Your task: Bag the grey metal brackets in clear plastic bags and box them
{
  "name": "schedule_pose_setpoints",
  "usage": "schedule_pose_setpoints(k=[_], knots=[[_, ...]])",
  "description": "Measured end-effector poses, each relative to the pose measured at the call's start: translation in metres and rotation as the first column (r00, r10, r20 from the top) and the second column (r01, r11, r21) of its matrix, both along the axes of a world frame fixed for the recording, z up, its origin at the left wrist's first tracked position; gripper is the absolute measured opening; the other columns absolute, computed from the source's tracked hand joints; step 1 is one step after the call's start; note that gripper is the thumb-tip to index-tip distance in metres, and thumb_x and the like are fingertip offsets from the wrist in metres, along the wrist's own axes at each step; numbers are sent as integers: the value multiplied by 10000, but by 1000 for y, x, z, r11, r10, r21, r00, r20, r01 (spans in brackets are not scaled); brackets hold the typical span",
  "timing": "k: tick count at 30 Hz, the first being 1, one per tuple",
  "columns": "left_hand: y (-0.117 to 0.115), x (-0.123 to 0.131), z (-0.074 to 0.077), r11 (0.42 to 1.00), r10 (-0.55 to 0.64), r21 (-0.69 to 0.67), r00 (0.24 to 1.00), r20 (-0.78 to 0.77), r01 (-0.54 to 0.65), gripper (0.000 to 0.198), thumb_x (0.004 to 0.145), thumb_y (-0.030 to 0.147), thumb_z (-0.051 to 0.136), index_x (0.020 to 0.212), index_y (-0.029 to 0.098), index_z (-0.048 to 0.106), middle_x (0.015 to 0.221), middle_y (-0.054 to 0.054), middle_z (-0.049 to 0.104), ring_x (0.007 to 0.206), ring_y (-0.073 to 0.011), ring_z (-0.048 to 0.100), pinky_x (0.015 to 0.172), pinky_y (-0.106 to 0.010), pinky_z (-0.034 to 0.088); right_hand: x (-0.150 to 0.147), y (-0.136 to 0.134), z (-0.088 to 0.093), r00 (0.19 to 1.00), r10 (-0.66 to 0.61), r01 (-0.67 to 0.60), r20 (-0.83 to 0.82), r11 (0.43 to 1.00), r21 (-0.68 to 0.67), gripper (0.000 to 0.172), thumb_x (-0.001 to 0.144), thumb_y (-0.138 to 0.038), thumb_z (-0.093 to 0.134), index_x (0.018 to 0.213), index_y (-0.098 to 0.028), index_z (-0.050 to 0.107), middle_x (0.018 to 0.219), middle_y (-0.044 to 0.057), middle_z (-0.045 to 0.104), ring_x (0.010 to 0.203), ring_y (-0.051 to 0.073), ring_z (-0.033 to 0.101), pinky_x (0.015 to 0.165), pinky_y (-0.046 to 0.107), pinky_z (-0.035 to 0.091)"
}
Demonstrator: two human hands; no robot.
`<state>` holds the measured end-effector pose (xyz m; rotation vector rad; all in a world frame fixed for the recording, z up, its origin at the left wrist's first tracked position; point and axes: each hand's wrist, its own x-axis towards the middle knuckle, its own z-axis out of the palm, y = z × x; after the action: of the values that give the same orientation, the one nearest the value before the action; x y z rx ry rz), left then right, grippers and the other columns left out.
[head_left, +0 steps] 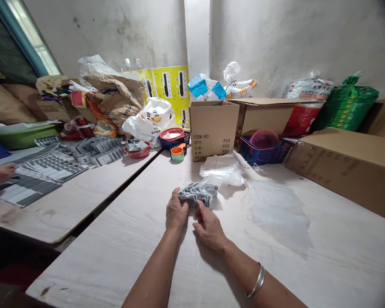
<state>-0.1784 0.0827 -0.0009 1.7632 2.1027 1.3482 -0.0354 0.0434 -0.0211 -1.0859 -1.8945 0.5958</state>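
A clear plastic bag (199,193) packed with dark grey pieces lies on the table in front of me; wrinkled film hides the exact kind of piece. My left hand (176,210) is curled around the bag's left end. At its near edge, the thumb and fingers of my right hand (209,226) close on the plastic. Just behind the bag is a heap of clear plastic bags (223,170). A flat sheet of clear plastic (277,214) is spread to the right of my hands.
An upright cardboard box (214,132) stands behind, with a tape dispenser (178,152) left of it and a blue basket (266,149) right. A large carton (349,167) borders the right side. Across the table gap, another person's hand (0,173) is near printed grey cards (51,167).
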Motion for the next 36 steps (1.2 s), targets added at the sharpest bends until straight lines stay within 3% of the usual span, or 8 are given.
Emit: schedule_pose_setpoints(k=[6, 12, 16, 21, 26, 29, 32, 36], knots=[[2, 6, -2, 1000, 26, 8, 989, -148, -25, 433, 721, 179, 525, 1150, 165, 468, 1027, -99, 601, 951, -234, 569, 855, -358, 438, 0, 1, 1, 999, 9, -11, -46, 999, -42, 723, 703, -175, 536, 1378, -169, 278, 905, 19, 570, 717, 145, 499, 724, 294, 453], [5, 2, -7, 996, -15, 84, 991, -136, 27, 394, 746, 192, 514, 1138, 179, 474, 1037, -104, 579, 958, -246, 560, 855, -380, 440, 1, 3, 0, 1000, -9, 10, -9, 1000, 23, 721, 704, -164, 538, 1374, -141, 271, 946, 43, 580, 759, 157, 524, 738, 303, 467], [5, 2, -6, 993, -7, 120, 994, -106, 20, 441, 726, 223, 542, 1156, 162, 463, 1059, -112, 552, 987, -255, 542, 859, -386, 440, 11, -3, 16, 999, 17, -20, 41, 998, 61, 591, 729, -148, 514, 1297, -164, 352, 963, 41, 572, 729, 136, 534, 701, 265, 470], [4, 0, -6, 988, 60, 142, 998, -6, -58, 549, 698, 291, 576, 1206, 148, 424, 1109, -114, 508, 1001, -245, 522, 868, -385, 433, 62, -13, 47, 978, -92, 65, 189, 988, 143, 415, 782, -141, 486, 1195, -176, 464, 1011, 48, 555, 772, 134, 538, 746, 247, 449], [-7, 1, 2, 930, 90, 366, 989, -114, -42, 537, 678, 364, 597, 1127, 97, 470, 1128, -172, 514, 1134, -318, 434, 991, -474, 320, 146, -12, 60, 865, -332, 259, 376, 938, 232, 315, 786, -100, 482, 1074, -185, 578, 1031, 75, 571, 946, 199, 499, 843, 307, 399], [-26, 25, 23, 897, -68, 417, 979, -191, 144, 471, 686, 350, 601, 1089, 130, 496, 1144, -158, 523, 1133, -306, 449, 1006, -470, 312, 181, -8, 55, 809, -425, 359, 406, 904, 233, 245, 782, -115, 512, 987, -185, 626, 981, 92, 589, 916, 226, 493, 813, 351, 392], [-52, 63, 52, 871, -317, 328, 928, -195, 366, 276, 717, 324, 585, 958, 194, 552, 1041, -93, 583, 1046, -262, 512, 957, -436, 374, 193, -8, 48, 779, -456, 396, 430, 890, 225, 196, 776, -175, 562, 952, -197, 645, 1001, 95, 587, 935, 243, 487, 803, 372, 384], [-77, 110, 67, 829, -549, 150, 835, 36, 539, 206, 752, 332, 561, 902, 193, 584, 965, -69, 594, 923, -218, 557, 824, -368, 453, 191, -16, 41, 788, -428, 370, 443, 904, 214, 164, 737, -231, 634, 896, -197, 660, 1038, 96, 575, 1017, 260, 463, 847, 391, 369]])
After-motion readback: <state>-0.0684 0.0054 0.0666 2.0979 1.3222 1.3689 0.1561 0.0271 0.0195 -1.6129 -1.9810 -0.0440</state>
